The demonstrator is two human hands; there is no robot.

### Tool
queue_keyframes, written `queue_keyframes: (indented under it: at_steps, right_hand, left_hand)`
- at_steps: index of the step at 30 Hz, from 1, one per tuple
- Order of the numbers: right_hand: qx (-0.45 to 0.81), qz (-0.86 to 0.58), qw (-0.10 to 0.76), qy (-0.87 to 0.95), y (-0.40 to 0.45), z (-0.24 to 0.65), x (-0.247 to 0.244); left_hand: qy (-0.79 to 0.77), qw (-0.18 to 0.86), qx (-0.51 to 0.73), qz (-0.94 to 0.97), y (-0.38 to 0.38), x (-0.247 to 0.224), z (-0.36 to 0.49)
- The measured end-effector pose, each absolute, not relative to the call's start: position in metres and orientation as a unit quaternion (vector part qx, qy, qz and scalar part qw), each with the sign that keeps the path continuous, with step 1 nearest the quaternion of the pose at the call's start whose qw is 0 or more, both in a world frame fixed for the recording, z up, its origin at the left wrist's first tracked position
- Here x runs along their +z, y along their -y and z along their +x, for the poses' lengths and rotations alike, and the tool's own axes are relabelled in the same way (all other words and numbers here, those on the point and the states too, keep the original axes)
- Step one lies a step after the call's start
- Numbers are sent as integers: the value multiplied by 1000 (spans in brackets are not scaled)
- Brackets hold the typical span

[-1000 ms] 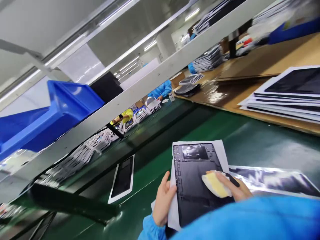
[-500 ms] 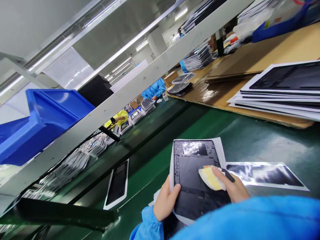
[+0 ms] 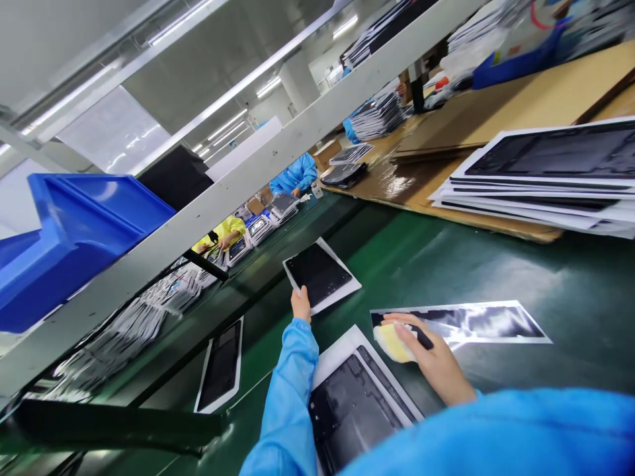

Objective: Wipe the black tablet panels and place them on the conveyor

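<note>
In the head view, a black panel (image 3: pixel 317 272) on a white sheet is gripped at its left edge, near the corner closest to the person, by the left hand (image 3: pixel 301 304). Its long axis is pointed away from the body, with the far end slanted to the left; the panel is thus placed beyond the hand and to its right. Whether the counter (image 3: pixel 585 311) is touched by it cannot be told.

A yellow-and-white pad (image 3: pixel 391 340) is held under the curled fingers of the right hand (image 3: pixel 431 360), its long axis slanted and its free end pointed left. A glossy strip (image 3: pixel 489 320) is laid crosswise behind that hand, its long axis run left to right. Between the forearms, a second panel (image 3: pixel 354 410) is seen, partly hidden by the blue sleeve (image 3: pixel 496 436). A third panel (image 3: pixel 221 367) is set well apart at left, lengthwise away from the person.
</note>
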State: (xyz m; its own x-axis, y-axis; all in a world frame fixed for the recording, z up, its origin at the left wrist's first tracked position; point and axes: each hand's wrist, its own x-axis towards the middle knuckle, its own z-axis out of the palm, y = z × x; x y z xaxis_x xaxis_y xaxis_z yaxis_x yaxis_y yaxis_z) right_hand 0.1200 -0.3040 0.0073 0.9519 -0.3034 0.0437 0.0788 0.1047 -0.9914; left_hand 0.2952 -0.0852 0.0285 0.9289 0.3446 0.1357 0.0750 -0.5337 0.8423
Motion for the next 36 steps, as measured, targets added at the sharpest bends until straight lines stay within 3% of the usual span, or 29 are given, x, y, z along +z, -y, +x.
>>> queue_keyframes:
  at_steps: [3,7,12,15,21,28,36]
  right_hand:
    - [-125,-687,713,-70,316,99,-3]
    - [-162,-772,608,-89,347,59,-34]
    - [-172,-855,482,-85,378,35,-69]
    - [-166,-871,455,-82,384,37,-80]
    - [-89,-833,539,-88,389,34,-80]
    - [-18,-692,703,-161,403,21,-56]
    - [-14,-672,715,-190,444,-1,-40]
  left_hand:
    - [-147,411,131,890,85,23,307]
    - [-104,324,133,931,87,31,297]
    - [124,239,78,960,126,42,253]
    - [299,189,6,935,164,38,209]
    - [526,70,-97,842,212,15,130]
    - [595,82,-101,793,229,11,102]
    - [614,86,-126,774,246,13,97]
